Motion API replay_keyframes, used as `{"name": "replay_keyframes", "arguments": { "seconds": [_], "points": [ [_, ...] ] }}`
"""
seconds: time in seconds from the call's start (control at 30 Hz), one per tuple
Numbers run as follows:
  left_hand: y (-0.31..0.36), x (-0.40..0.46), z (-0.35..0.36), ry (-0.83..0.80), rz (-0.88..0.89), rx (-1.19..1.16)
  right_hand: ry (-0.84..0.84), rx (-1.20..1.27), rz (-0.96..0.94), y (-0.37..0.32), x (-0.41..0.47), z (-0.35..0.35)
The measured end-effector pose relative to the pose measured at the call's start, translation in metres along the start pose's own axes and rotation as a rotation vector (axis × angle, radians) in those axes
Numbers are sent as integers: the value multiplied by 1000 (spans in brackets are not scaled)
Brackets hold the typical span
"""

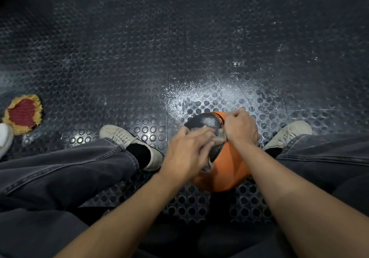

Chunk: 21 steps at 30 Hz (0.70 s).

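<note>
— Entry one: item and location?
— Orange-and-black ball [225,176], logged on the studded rubber floor [139,58], near and right of centre, between the wearer's two canvas shoes [123,138].
— Hands?
— The right hand [240,128] was recorded clenched on a grey cloth [218,137] at the ball's top. The left hand [185,152] was laid across the same cloth, fingers fairly straight and pressed toward the ball; motion blur was noted there.
— Progress?
— Wiping was judged to be under way. A pale film was seen on the black panel, so that face was judged unfinished. The underside was hidden and could not be assessed.
— Containers and contents?
— None were recorded in view.
— Other items?
— White powdery residue [209,92] was noted on the floor just beyond the ball. A red pad with a yellow fringe [23,114] was listed at far left, beside a white shoe [5,138] at the edge.
</note>
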<state>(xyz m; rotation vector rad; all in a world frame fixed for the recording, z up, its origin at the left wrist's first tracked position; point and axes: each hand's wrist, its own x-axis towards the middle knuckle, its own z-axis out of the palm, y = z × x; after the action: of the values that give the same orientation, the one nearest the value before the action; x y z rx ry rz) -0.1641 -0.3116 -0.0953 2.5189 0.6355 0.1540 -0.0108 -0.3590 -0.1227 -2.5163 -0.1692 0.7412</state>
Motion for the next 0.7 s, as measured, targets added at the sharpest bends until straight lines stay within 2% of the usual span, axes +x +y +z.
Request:
{"name": "replay_keyframes", "arguments": {
  "seconds": [0.13,0.17,0.27,0.3,0.33,0.4,0.47,0.53,0.63,0.67,0.7],
  "points": [
    [-31,29,-12,87,-365,-126,-17,-7,-39,-5,-7,5],
    [-28,26,-13,77,-339,-122,-10,-15,-38,-6,-8,5],
    [-4,-4,-8,-23,-70,-47,-7,-14,-29,-3,-5,1],
    [-5,-11,-6,-23,-31,-16,-15,-9,-43,-1,-3,1],
    [-11,-10,-6,4,-64,-10,-25,-7,-67,1,-3,1],
    [-26,16,-10,65,-345,-70,-31,0,-116,0,-6,4],
    [-36,38,-15,6,-576,-220,-27,-1,-118,-2,-10,7],
    [-28,38,-19,-74,-513,-251,-9,-12,-91,-3,-7,7],
    [-5,6,-16,-16,-167,-49,-25,-23,-91,3,2,-1],
    [-3,-1,-13,1,-100,9,-47,-30,-128,6,3,-6],
    [-6,1,-12,-1,-110,29,-74,-36,-177,9,4,-6]
  ]
}}
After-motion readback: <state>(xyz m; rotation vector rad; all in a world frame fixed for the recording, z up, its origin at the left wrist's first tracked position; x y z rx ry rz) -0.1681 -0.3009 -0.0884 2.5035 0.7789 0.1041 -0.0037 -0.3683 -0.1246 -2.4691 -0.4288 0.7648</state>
